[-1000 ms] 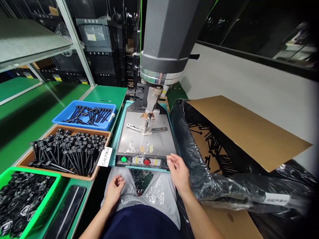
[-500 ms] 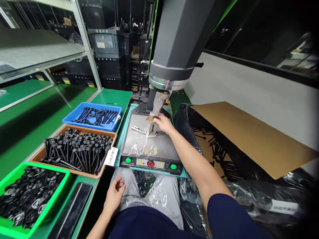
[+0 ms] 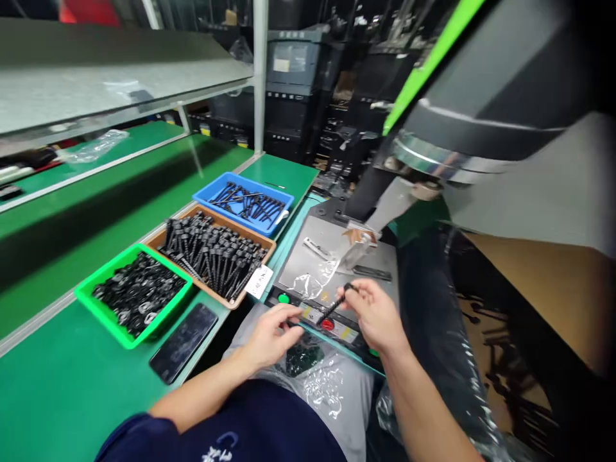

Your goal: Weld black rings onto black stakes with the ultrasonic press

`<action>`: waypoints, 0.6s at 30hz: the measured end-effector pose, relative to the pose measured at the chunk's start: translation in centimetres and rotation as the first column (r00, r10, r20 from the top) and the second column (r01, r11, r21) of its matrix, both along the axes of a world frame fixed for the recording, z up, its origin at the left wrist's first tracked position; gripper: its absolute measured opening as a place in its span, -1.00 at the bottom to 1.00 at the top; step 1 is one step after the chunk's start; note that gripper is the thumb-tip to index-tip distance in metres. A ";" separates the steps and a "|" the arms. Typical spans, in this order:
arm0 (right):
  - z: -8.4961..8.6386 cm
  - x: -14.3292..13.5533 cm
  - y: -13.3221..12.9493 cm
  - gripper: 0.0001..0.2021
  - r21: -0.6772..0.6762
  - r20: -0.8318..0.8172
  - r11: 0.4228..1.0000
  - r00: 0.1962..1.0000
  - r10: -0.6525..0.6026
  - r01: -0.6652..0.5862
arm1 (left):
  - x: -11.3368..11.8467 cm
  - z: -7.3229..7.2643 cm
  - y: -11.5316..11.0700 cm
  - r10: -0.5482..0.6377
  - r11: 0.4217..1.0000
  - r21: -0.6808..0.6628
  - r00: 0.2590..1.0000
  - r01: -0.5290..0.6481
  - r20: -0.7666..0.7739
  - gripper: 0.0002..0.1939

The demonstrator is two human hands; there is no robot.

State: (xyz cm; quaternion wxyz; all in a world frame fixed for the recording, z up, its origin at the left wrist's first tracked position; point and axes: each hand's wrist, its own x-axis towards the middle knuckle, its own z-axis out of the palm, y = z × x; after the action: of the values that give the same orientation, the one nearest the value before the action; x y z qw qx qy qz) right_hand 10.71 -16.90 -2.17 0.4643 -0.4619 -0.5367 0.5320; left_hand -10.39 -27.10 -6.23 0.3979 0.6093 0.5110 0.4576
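Note:
Between the fingers of my right hand (image 3: 380, 314) is the headed end of a black ribbed rod (image 3: 333, 307), which slants down to the left over the front of the machine base. My left hand (image 3: 272, 337) is just left of the rod's lower end, its thumb and fingers pinched together. A bit of something dark shows at its fingertips, too small to name. Behind the hands stands a clear and brown fixture (image 3: 359, 240) on the grey metal plate (image 3: 308, 260) of the press. The press head (image 3: 433, 157) hangs above it.
Left on the green bench are a green bin (image 3: 132, 343) of small black parts, a brown bin (image 3: 231, 305) of ribbed rods, a blue bin (image 3: 202, 190) of thinner rods, and a phone (image 3: 183, 343). On the right, a plastic-lined box (image 3: 447, 308) holds more rods under cardboard (image 3: 543, 273).
My right hand has come back from the fixture toward me, with the ribbed rod now plainly visible in it. My left hand has risen from my lap toward the rod. The view has turned left.

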 end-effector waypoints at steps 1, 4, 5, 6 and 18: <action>-0.6 -1.0 -1.4 -0.57 -0.065 -0.011 0.994 0.996 0.083 -0.084 | 0.2 0.6 0.1 -0.035 0.999 0.031 0.999 0.036 -0.034 -0.64; -2.0 -3.8 -4.4 -0.62 -0.110 -0.072 0.976 0.981 0.182 -0.189 | 0.3 1.4 0.2 -0.053 0.995 0.071 0.986 0.065 -0.160 -0.74; -2.3 -4.6 -5.0 -0.64 -0.098 -0.089 0.976 0.978 0.188 -0.196 | 0.1 1.4 0.1 -0.037 0.996 0.077 0.980 0.053 -0.198 -0.78; -2.5 -5.2 -5.3 -0.64 -0.080 -0.102 0.977 0.976 0.191 -0.199 | -0.3 1.5 0.0 -0.013 0.996 0.084 0.974 0.032 -0.227 -0.79; -3.5 -4.9 -5.7 -0.50 -0.185 -0.115 0.943 0.959 0.260 -0.278 | -22.6 4.7 1.8 0.755 0.608 0.002 0.578 -0.794 -0.309 -0.78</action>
State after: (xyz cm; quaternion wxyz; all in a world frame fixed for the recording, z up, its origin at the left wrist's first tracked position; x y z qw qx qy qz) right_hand 5.79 -22.64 -5.70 0.3619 -0.4043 -0.5177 0.6615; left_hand -32.96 -25.32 -1.52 0.1223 0.3533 0.8061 0.4587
